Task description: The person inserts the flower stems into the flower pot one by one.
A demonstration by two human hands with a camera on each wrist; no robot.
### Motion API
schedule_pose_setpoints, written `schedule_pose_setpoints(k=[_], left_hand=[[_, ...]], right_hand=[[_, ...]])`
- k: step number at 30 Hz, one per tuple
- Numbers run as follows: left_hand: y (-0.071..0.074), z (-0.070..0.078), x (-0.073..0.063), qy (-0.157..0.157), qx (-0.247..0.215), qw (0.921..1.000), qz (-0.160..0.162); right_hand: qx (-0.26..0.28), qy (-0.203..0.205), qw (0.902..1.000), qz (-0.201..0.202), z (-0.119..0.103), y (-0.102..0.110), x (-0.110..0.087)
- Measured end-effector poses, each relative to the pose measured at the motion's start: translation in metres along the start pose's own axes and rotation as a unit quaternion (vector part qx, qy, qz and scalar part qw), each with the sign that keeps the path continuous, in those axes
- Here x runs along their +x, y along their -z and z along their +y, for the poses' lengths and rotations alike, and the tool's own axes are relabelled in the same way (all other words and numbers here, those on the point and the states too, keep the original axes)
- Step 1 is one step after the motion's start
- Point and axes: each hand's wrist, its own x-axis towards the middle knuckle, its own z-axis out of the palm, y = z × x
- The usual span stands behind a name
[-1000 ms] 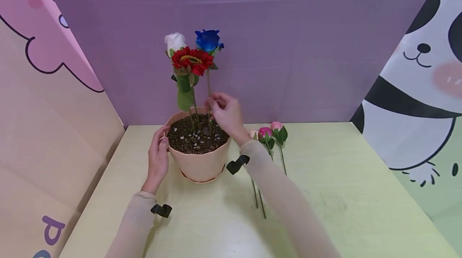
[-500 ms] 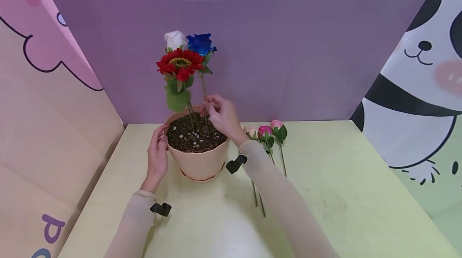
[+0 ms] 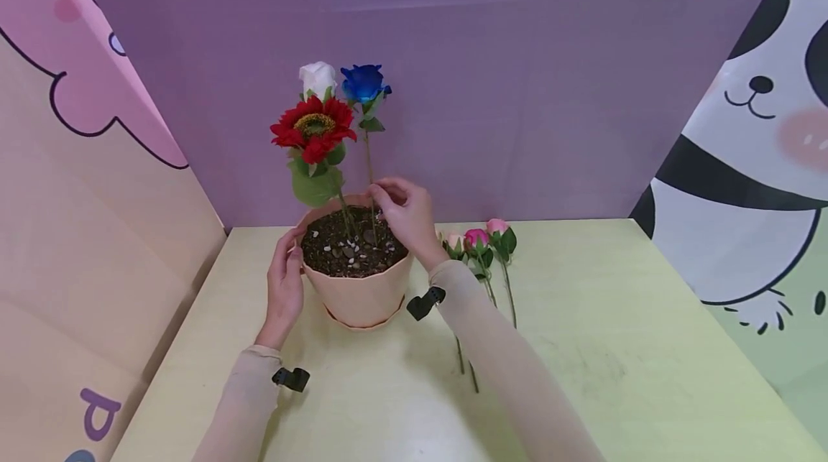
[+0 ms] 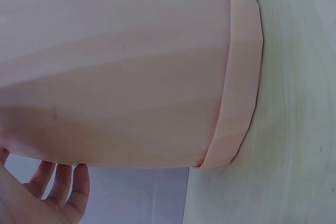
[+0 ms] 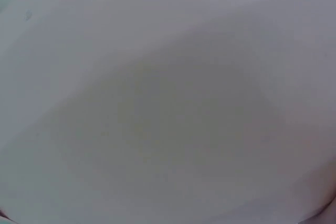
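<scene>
A light-pink flower pot [image 3: 356,297] holds dark soil with pebbles [image 3: 336,253]. My left hand [image 3: 284,293] rests against the pot's left side near the rim; its fingers [image 4: 79,190] touch the wall in the left wrist view. My right hand [image 3: 410,221] pinches the stem of a blue rose [image 3: 364,83], whose lower end reaches the soil. Left of it stand a red sunflower-like bloom [image 3: 313,126] with a broad green leaf and a white rose [image 3: 318,79]. The right wrist view shows mostly a blurred pale surface.
Several pink and pale roses [image 3: 477,238] lie on the table [image 3: 582,304] right of the pot, partly hidden by the right forearm. A purple backdrop [image 3: 517,110] rises behind the table, with printed panels at both sides.
The red bloom has shifted left and turned to face forward more. The blue rose has shifted slightly left and lower, its stem still pinched by my right hand. The left hand stays at the pot.
</scene>
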Motion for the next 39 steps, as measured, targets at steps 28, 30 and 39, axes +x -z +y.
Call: schedule_pose_setpoints(k=[28, 30, 39], left_hand=[[-0.0007, 0.0014, -0.0012, 0.018, 0.005, 0.9997, -0.014], [-0.0008, -0.0003, -0.0008, 0.015, 0.004, 0.9998, -0.011], [-0.0016, -0.0006, -0.0006, 0.008, 0.006, 0.9999, -0.007]], right_hand=[[-0.029, 0.028, 0.9984, -0.039, 0.0021, 0.0043, -0.0039], [-0.031, 0.031, 0.9976, -0.053, 0.0023, 0.0038, -0.0043], [-0.030, 0.014, 0.9978, -0.058, 0.0003, 0.0046, -0.0039]])
